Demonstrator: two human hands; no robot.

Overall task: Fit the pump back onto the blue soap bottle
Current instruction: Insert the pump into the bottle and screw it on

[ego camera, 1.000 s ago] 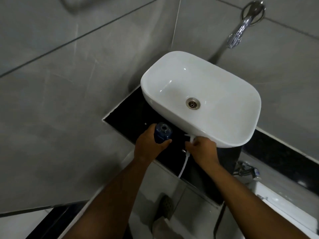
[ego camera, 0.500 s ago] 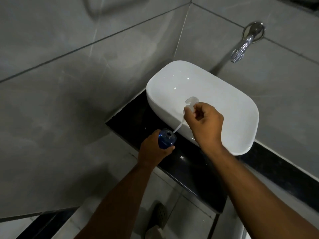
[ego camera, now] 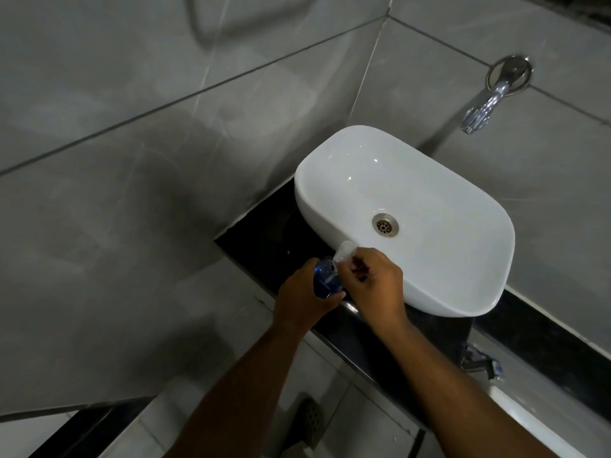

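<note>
1. Your right hand has dropped since half a sec ago: it was up over the basin w/ the tube hanging clear, now it's low, right at the bottle.
2. Pump sits just above the bottle neck, pinched in your right fingertips. Clear head pokes out top-left of the grip, against the basin rim.
3. Dip tube is no longer in view, so I judge it's gone down inside the bottle. Can't confirm; the neck is blurred & part-hidden by your fingers.
4. Left hand is wrapped round the bottle, holding it off the front edge of the black counter, left of the basin. Same grip, same spot as before.
5. Meaning for the task: threading the tube looks done, pump is at the mouth but not seated as far as I can see.
6. Next, prob.: press the collar down square & twist it on. Keep the bottle steady; a tilted collar may cross-thread.
7. Drain now shows, since your hand has cleared it.
</note>
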